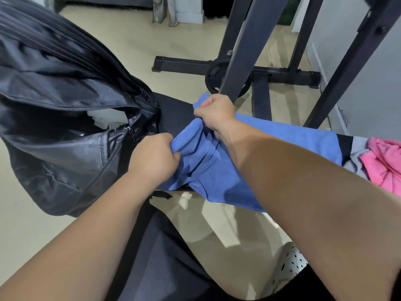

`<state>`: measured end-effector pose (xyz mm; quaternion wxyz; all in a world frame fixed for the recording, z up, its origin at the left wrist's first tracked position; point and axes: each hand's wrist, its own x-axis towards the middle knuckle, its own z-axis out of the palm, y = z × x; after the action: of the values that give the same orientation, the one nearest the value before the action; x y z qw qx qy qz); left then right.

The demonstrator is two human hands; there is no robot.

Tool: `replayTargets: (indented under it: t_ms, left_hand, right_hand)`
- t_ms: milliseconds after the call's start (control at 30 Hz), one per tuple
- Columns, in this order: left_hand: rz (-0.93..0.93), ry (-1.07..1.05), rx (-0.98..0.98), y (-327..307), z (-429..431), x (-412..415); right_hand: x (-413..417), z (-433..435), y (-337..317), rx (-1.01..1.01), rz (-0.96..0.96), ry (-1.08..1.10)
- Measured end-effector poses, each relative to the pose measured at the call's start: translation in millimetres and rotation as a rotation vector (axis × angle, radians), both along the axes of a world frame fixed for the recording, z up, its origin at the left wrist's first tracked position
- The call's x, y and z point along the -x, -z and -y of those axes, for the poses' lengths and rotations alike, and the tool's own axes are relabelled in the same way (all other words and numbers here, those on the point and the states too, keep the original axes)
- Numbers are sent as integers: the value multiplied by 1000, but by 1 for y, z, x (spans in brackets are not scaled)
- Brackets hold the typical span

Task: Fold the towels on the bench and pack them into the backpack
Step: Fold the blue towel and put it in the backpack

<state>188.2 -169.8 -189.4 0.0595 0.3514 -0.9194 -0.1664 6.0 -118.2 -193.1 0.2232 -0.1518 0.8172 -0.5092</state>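
The backpack (54, 127) slumps at one end of the worktop (173, 114). Its main zip is open on the side facing the towels, so a folded piece could go straight in. Something white (104, 117) shows inside the opening, though I can't tell what it is.

Just beside the backpack, on that open side, the blue towel (271, 137) lies across the worktop with one edge hanging off toward the person. Both hands are clenched on it. The left hand (154, 157), close by the backpack's zip, holds a fistful of the towel's end. The right hand (213, 112), a little farther from the backpack, grips a bunched corner.

Taking one short edge in two fists like that looks to me like the start of a fold, or a tug to pull the cloth straight. The towel is rumpled between the hands, so it isn't flat yet.

Well apart from the backpack, past the blue towel, a pink towel (382, 161) sits crumpled on a grey one (355, 144). I'd guess they are waiting their turn. Nothing folded lies near the backpack, so I'd say the packing has a good way to go.
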Motion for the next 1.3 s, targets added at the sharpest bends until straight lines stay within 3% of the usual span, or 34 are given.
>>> replayTargets:
  t_ms: [133,367,633,867,1167,1300]
  left_hand:
    - [-59,-27,96,-22,7,-4]
    - [-63,-84,64,-38,11,-12]
    - [-137,119,-158,-24,-60,32]
    - [-135,253,-326,11,-135,75]
    - [58,258,-406,41,-156,86]
    - [45,253,-365,36,-157,87]
  right_hand:
    - [-7,19,-9,134,149,14]
    - [-6,29,-35,304,323,-138]
    - [45,-38,-19,152,153,23]
    - [86,-118,20,73,204,171]
    - [91,-166,54,-39,223,80]
    - [90,-163,48,41,211,54]
